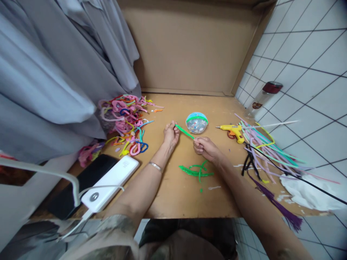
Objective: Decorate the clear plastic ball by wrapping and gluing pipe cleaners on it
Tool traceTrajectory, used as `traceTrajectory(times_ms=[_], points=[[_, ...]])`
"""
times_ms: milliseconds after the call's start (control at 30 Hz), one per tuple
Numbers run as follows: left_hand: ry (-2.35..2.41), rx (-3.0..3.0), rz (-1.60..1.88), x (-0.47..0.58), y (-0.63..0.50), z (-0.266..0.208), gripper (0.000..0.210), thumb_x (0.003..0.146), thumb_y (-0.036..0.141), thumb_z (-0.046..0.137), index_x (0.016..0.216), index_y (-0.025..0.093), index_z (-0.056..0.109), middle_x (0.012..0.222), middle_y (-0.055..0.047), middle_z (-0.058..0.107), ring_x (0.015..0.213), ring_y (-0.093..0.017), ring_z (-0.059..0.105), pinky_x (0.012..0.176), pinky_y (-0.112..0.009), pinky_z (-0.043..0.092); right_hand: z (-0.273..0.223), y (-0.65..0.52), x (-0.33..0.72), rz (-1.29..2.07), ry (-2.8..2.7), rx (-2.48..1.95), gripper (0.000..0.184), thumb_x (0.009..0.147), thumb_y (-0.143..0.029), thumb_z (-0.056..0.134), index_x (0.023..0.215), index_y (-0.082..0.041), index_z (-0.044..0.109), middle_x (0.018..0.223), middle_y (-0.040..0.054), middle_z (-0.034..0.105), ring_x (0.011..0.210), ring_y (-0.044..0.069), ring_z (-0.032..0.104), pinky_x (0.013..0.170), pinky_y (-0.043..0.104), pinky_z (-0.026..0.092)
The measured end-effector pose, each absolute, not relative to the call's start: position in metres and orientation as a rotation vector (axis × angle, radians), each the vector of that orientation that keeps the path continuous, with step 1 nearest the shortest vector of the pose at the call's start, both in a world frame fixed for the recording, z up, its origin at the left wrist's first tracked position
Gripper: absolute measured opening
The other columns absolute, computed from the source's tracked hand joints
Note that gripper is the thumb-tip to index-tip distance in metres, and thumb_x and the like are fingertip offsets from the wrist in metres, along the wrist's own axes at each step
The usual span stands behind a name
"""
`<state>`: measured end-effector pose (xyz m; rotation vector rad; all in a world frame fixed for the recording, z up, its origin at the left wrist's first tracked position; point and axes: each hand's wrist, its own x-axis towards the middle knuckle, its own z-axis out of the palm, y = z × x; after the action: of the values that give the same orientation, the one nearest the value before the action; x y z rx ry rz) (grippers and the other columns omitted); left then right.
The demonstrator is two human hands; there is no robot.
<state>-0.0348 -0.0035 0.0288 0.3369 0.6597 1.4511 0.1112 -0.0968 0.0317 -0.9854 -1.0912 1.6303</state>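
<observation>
A bright green strip [184, 131], perhaps a pipe cleaner, is stretched between my two hands over the table. My left hand [171, 133] pinches its far end, fingers closed. Around the near end, the fingers of my right hand [204, 146] are closed as well. Just beyond the strip sits a round, clear-and-blue ball-like object [196, 124] with a green band across it; neither hand touches it. Several loose green pieces [196, 171] lie crossed on the table below my right hand.
At left lies a heap of colourful pipe cleaners [127, 115], with a white power bank [111, 182] and a black phone-like slab [89, 180] nearer. At right are a yellow glue gun [232, 130], long pastel stems [267, 148], a purple tassel [282, 204], white tissue [309, 189] and a red-lidded bottle [262, 99].
</observation>
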Motion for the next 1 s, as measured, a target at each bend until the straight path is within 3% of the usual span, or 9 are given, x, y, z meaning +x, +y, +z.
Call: traceTrajectory(times_ms=[200,367,567,767,1000], points=[[0.646,0.318,1.452,-0.036,-0.001,0.027,0.035,0.081,0.015,0.076,0.065,0.016,0.045,0.057,0.006,0.055,0.042,0.001,0.04,0.042,-0.01,0.031,0.034,-0.097,0.112,1.625,-1.077,-0.997,0.028,0.065,-0.028,0.064,0.051,-0.021,0.04,0.044,-0.0098,0.029,0.037,0.003,0.027,0.041,0.02,0.014],[0.694,0.361,1.508,-0.038,0.004,0.024,0.029,0.075,0.011,0.077,0.079,0.019,0.05,0.06,0.006,0.061,0.043,-0.001,0.046,0.046,-0.011,0.034,0.029,-0.095,0.113,1.641,-1.073,-0.988,0.033,0.07,-0.034,0.065,0.052,-0.021,0.041,0.045,-0.0101,0.027,0.038,0.004,0.026,0.042,0.021,0.014],[0.832,0.425,1.634,-0.033,0.01,0.021,0.021,0.077,0.005,0.065,0.082,0.02,0.051,0.051,0.009,0.054,0.04,-0.003,0.045,0.043,-0.013,0.027,0.031,-0.097,0.106,1.628,-1.088,-0.986,0.03,0.069,-0.031,0.064,0.053,-0.021,0.041,0.045,-0.0101,0.028,0.038,0.003,0.025,0.042,0.021,0.012],[0.817,0.456,1.674,-0.031,0.011,0.021,0.028,0.07,0.005,0.067,0.076,0.021,0.045,0.049,0.012,0.044,0.042,-0.004,0.046,0.045,-0.014,0.024,0.037,-0.101,0.101,1.625,-1.103,-0.982,0.026,0.069,-0.027,0.061,0.054,-0.021,0.041,0.044,-0.0099,0.029,0.038,0.003,0.023,0.042,0.021,0.011],[0.879,0.336,1.63,-0.032,0.009,0.027,0.03,0.075,0.005,0.06,0.078,0.023,0.036,0.05,0.012,0.045,0.041,-0.004,0.043,0.046,-0.015,0.02,0.034,-0.099,0.104,1.574,-1.121,-0.993,0.029,0.071,-0.03,0.062,0.054,-0.021,0.04,0.043,-0.0098,0.03,0.038,0.003,0.022,0.042,0.021,0.011]])
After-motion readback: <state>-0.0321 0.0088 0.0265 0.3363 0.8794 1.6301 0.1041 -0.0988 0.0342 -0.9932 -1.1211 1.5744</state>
